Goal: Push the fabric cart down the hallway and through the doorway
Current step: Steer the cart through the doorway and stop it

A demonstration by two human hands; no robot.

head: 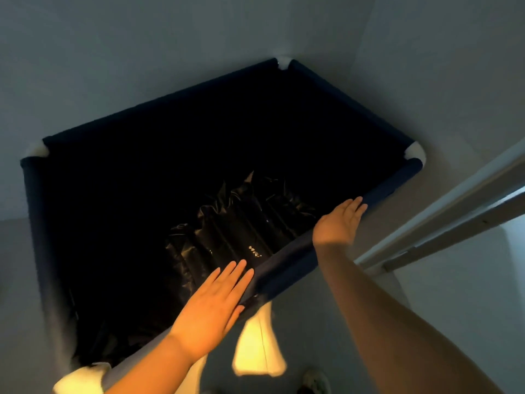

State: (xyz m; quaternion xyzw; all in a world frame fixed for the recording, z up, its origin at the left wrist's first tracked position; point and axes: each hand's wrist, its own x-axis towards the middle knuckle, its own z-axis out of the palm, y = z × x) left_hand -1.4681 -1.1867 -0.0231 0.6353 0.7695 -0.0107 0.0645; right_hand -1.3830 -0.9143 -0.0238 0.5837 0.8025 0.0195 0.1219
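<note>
Hands come first, nearest the camera: the left hand point(211, 305) lies flat, fingers straight and together, palm pressed on the near rail of the fabric cart point(287, 268), close to the near corner, gripping nothing; the right hand point(339, 220) lies farther along the same rail, also spread flat with fingers extended, resting on the cloth sleeve and not curled round it. Below the rail a pale frame leg point(258, 345) shows, and a shoe point(314, 381) on the floor just beside it. The cart fills the middle of the view, a dark blue cloth bin on a pale tube frame, and inside it lies crumpled black plastic sheeting point(244, 223), low in the bin. Its long axis seems to run from the near left to the far right, with the far corner point(284, 63) aimed at the pale wall point(142, 66). To the right, a door frame point(443, 223) stands near the cart's right corner point(414, 153). The step in hand, as I judge it, is the push itself, with the doorway close on the right. The next move likely calls for steady palm pressure and a swing of the far end rightward, so that corner clears the frame.
</note>
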